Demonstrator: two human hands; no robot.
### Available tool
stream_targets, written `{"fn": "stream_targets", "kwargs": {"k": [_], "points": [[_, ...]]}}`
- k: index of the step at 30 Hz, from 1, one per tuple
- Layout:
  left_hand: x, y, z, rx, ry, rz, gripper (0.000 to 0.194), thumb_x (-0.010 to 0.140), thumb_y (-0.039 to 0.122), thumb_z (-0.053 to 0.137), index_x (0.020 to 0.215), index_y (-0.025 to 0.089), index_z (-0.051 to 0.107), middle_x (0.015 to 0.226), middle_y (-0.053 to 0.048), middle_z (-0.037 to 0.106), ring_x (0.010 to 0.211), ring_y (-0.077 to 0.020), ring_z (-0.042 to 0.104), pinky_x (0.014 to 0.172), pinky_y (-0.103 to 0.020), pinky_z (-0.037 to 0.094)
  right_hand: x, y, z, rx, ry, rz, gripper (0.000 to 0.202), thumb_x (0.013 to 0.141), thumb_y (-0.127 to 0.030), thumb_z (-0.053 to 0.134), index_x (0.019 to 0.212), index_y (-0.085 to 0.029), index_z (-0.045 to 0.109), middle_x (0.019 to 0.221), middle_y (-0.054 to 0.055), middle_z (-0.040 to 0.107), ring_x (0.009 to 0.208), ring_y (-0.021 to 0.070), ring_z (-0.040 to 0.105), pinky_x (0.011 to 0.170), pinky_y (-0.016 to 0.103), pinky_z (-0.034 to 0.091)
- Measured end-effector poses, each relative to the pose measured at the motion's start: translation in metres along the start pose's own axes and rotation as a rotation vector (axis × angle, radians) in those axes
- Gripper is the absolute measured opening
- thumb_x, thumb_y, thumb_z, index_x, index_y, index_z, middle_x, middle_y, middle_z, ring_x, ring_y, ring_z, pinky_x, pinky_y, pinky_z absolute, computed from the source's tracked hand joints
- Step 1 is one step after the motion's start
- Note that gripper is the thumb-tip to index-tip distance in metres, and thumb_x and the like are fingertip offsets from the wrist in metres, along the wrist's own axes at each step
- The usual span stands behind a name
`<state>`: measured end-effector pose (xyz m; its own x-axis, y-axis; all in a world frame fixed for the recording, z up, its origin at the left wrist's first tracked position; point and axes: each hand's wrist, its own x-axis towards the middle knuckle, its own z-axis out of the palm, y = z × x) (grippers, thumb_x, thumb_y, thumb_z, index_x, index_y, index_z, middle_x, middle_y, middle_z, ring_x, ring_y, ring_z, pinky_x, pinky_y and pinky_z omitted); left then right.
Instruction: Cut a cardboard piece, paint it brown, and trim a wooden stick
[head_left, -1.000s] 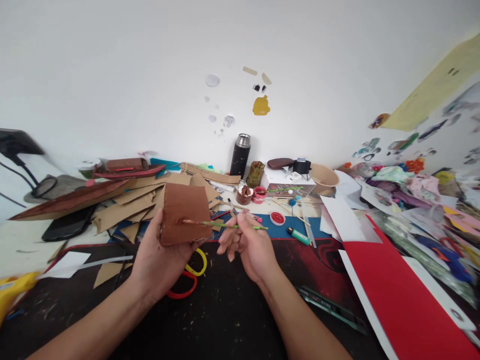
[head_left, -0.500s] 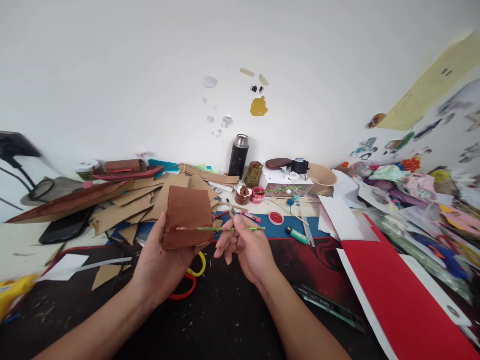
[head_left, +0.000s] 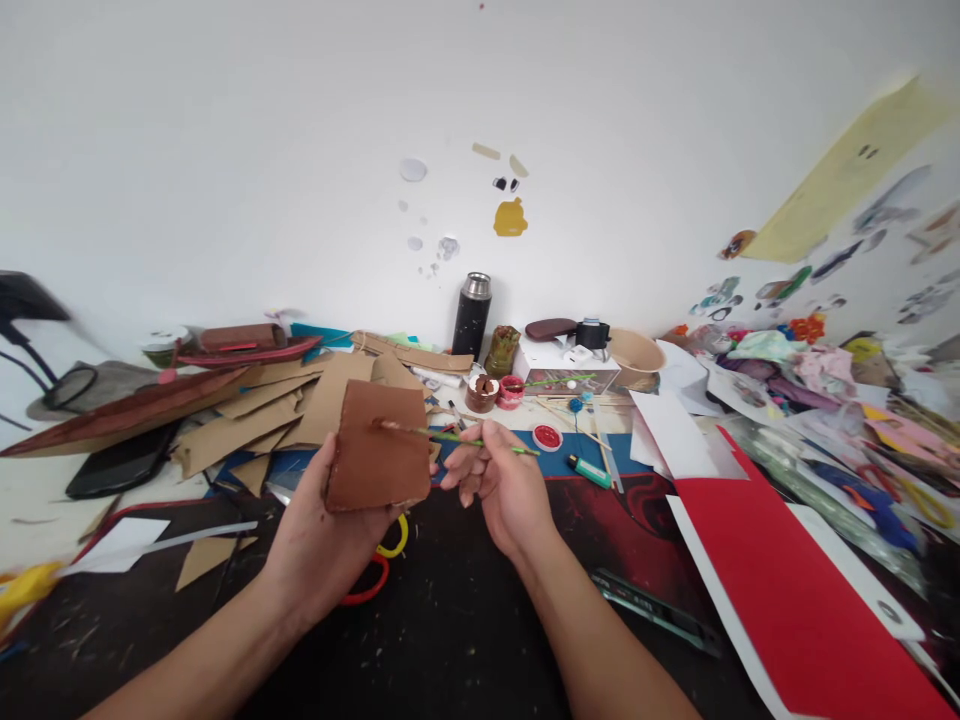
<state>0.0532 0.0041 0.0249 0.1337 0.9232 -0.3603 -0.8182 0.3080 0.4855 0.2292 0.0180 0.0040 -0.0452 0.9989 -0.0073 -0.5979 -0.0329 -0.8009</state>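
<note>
My left hand [head_left: 322,540] grips a brown-painted square piece [head_left: 379,465] by its left and lower edges, its broad face turned toward me. Between the thumb and fingers of my right hand [head_left: 502,475] is a thin green paintbrush [head_left: 457,437]. The brush's tip touches the brown face in its upper middle. Beyond the hands stand an open jar of brown paint [head_left: 482,396] and a jar of red paint [head_left: 512,396]. A lid with red paint in it [head_left: 547,438] lies on the blue strip to the right.
Cardboard scraps [head_left: 247,420] and a long brown boat-shaped piece [head_left: 127,405] lie at left. Scissors [head_left: 371,585] rest beneath my left hand. A black flask [head_left: 472,315] stands by the wall. A cutter [head_left: 652,610] and red sheet [head_left: 795,590] are at right.
The brush tip has moved from the lower left of the brown face to its upper middle. The brown piece has tilted to show its face more fully. The camera view has shifted slightly.
</note>
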Motion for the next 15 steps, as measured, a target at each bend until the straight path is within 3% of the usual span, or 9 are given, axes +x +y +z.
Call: {"fn": "stream_targets", "kwargs": {"k": [3, 9, 15], "points": [[-0.0010, -0.0015, 0.0004, 0.002, -0.018, -0.019, 0.041, 0.105, 0.037, 0.050, 0.138, 0.019, 0.068, 0.124, -0.014, 0.079, 0.102, -0.0295, 0.079, 0.084, -0.044, 0.067, 0.0024, -0.0019, -0.0024, 0.010, 0.048, -0.034, 0.045, 0.081, -0.058, 0.086, 0.091, -0.017, 0.072, 0.073, 0.004, 0.079, 0.052, 0.0153, 0.072, 0.038, 0.017, 0.046], [-0.0048, -0.0012, 0.0029, 0.014, 0.042, -0.009, 0.037, 0.105, 0.037, 0.050, 0.125, 0.018, 0.074, 0.116, -0.013, 0.081, 0.100, -0.0287, 0.078, 0.082, -0.040, 0.067, -0.0028, 0.0027, 0.0030, -0.012, -0.097, 0.036, 0.045, 0.088, -0.061, 0.078, 0.089, -0.016, 0.071, 0.072, 0.007, 0.079, 0.050, 0.0177, 0.073, 0.036, 0.017, 0.045], [-0.0062, -0.0017, 0.0100, 0.019, 0.063, -0.029, 0.043, 0.106, 0.035, 0.047, 0.137, 0.015, 0.069, 0.123, -0.015, 0.079, 0.099, -0.0299, 0.078, 0.079, -0.043, 0.068, 0.0025, -0.0011, -0.0025, 0.007, 0.046, -0.030, 0.046, 0.081, -0.059, 0.086, 0.092, -0.016, 0.072, 0.075, 0.005, 0.079, 0.052, 0.0158, 0.073, 0.037, 0.017, 0.047]]}}
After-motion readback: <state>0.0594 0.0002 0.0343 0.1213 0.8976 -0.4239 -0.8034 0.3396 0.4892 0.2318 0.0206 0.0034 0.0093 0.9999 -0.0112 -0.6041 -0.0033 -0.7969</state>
